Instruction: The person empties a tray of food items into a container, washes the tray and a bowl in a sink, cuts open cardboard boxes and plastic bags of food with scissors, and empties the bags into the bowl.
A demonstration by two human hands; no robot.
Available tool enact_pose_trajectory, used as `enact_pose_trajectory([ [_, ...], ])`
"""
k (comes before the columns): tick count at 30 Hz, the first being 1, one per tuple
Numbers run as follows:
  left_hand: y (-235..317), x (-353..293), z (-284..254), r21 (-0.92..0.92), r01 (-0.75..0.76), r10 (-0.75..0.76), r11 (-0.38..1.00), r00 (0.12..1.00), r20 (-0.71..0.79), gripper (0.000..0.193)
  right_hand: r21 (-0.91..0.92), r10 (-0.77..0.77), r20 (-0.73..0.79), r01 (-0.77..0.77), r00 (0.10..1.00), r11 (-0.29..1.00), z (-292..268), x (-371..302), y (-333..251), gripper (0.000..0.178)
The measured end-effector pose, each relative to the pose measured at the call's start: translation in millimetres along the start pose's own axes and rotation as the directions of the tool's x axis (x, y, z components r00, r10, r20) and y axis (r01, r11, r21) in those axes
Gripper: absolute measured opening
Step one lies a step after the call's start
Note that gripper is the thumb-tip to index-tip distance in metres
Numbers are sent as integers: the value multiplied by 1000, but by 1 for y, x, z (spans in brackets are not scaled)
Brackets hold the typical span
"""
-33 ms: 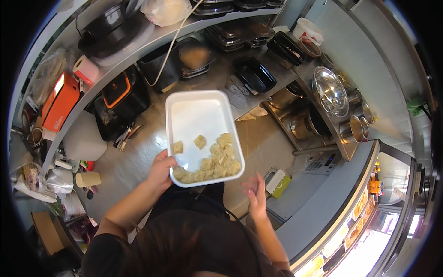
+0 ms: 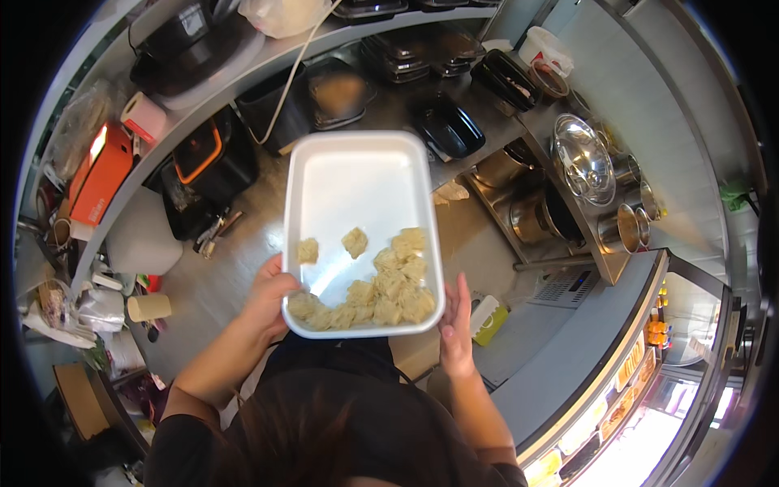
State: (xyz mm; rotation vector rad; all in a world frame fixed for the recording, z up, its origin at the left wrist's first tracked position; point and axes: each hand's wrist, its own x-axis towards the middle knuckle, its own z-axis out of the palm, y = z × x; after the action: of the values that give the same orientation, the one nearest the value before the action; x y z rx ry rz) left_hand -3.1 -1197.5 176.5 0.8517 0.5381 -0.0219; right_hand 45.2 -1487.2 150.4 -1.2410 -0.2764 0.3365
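left hand point(image 2: 270, 299) clamped on white rectangular tray point(image 2: 353, 178), left side | right hand point(image 2: 458, 331) unclosed beside right rim, contact unclear | tray up before torso point(image 2: 349, 418), pale yellowish chunks point(image 2: 393, 284) heaped at near end
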Motion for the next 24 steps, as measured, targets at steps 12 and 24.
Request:
enact_pose_trajectory([
  [12, 52, -82, 130, 80, -281, 288, 956, 953, -91, 72, 327, 1, 124, -42, 992, 944, 10, 33, -114, 108],
  [24, 42, -109, 137, 15, -191, 190, 982, 961, -199, 80, 323, 10, 194, -74, 981, 944, -3, 39, -122, 109],
])
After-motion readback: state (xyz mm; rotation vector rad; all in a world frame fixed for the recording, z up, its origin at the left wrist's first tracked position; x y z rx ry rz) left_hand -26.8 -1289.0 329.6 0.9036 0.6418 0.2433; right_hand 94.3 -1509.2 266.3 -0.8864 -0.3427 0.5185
